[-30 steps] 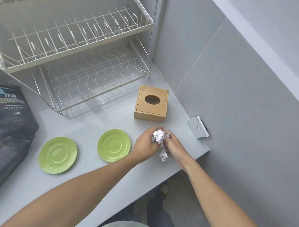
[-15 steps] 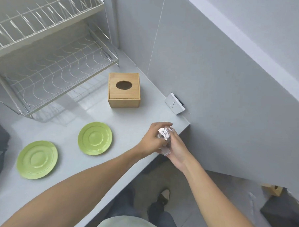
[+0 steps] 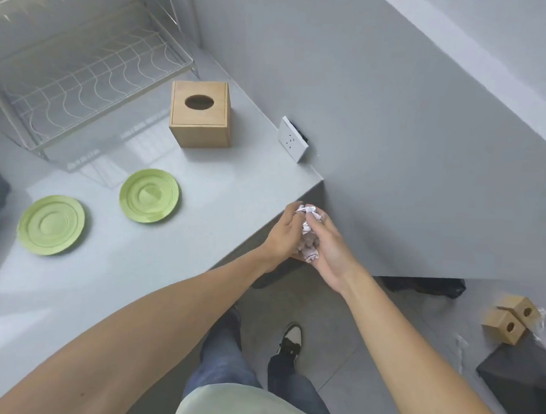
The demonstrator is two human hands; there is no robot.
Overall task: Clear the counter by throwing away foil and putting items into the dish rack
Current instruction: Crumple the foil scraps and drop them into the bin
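A crumpled ball of silver foil (image 3: 308,236) is pressed between my left hand (image 3: 284,235) and my right hand (image 3: 331,250), both closed around it just past the counter's right front corner, over the floor. Two green plates lie flat on the grey counter (image 3: 201,235): one near the middle (image 3: 149,195) and one further left (image 3: 51,224). The white wire dish rack (image 3: 84,67) stands at the back left, its lower tier showing no dishes. A wooden tissue box (image 3: 201,113) sits on the counter in front of the rack's right end.
A white wall socket (image 3: 292,139) juts from the grey wall beside the counter's right end. On the floor at the right lie two small wooden blocks (image 3: 511,319) and a dark box (image 3: 521,374). My legs and shoes (image 3: 289,339) stand below the counter edge.
My view has swung right and down, shifting the rack and plates leftward. Both hands have carried the foil from above the counter to beyond its right front corner, squeezing it tighter.
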